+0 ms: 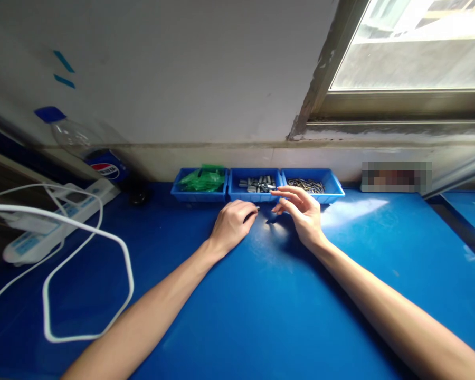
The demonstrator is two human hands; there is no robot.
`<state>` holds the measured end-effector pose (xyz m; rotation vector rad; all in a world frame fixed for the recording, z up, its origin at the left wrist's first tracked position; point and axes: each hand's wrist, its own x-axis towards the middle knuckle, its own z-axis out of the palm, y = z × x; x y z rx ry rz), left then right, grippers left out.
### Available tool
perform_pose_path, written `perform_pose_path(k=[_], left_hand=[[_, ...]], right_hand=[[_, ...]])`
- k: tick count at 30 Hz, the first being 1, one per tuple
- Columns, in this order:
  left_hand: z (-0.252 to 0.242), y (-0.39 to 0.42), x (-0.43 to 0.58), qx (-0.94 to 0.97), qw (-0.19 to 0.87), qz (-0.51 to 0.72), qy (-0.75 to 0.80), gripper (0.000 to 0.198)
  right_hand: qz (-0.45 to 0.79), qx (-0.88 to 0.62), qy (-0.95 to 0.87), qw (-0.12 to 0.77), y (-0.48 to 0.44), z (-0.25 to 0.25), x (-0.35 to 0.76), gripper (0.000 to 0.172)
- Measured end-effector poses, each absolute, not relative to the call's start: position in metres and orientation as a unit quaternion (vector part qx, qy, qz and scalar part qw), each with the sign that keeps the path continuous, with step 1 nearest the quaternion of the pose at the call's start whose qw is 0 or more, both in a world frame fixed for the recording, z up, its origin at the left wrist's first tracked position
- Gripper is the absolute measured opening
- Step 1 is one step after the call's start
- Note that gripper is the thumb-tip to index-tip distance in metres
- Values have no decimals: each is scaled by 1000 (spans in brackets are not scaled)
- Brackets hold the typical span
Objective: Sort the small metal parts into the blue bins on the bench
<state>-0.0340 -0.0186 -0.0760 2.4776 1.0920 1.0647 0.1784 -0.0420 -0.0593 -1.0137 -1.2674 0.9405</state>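
Note:
My left hand is closed, fingertips pinched together just in front of the middle bin. A small grey metal piece shows at its fingertips; its exact shape is too small to make out. To its right, my right hand is held above the table with fingers apart, and I see nothing held in it. Short grey metal cylinders lie in the middle blue bin. Thin screw- or nail-like metal pieces fill part of the right blue bin, just behind my right hand.
Green plastic bags lie in the left blue bin. On the left are a cola bottle, a white power strip and a looped white cable on the blue table. A wall and window stand behind.

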Motion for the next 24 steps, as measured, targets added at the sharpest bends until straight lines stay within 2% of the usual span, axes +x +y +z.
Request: perform_pose_path(k=[7,12,15,19,24], left_hand=[[-69,-17,-33,823,208,378,370,8],[-70,-12,-35,726,396,427,367,14],[-70,-7,-40,662,488,437,364,24],[-68,-4,-43,632,526,433,370,35],[-66,-4,-43,629,533,429,370,39]], right_hand=[[402,-448,-539,589,-41,-60,180,25],[416,-455,-566,548,-44,-54,178,22],[439,-452,-583,513,-45,-54,176,27],[461,-445,-602,476,-44,-58,175,37],[456,-445,-625,452,-43,-59,174,43]])
